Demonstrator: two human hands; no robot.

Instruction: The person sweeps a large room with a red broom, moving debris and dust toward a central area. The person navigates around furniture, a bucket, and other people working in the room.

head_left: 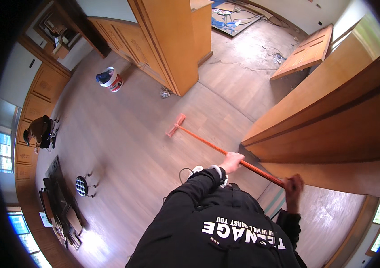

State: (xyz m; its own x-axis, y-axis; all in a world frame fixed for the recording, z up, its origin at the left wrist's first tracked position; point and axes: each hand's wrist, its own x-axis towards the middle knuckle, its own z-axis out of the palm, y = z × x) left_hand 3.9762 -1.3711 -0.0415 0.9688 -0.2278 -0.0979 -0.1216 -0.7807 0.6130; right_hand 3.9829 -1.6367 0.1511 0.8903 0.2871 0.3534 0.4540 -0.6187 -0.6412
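1. Broom: 1, slanted across the middle of the view; long orange-red handle, short pinkish head down at the floor, to the left of both hands; bristles too blurred to tell.
2. Left hand: closed around the handle partway along, no gap visible between palm and handle; pale band at the wrist.
3. Right hand: closed around the upper end of the same handle; fingers blurred, exact finger placing impossible to tell.
4. Black top: 1, on the person, white lettering across the front.
5. Column: wooden, beyond the broom; crumpled scrap just beside its foot.
6. Bucket: 1, white and red, upright on the floor, left of the column; dark blue stuff inside.
7. Stool: 1, checkered black-and-white seat, well apart from the broom on the left.
8. Dark panels: several, in a pile beyond the stool.
9. Curved woodwork: large, to the right, near the handle.
10. Panelled door: 1, tilted, upper right.
11. Black board: flat on the far floor, blue scraps on top.
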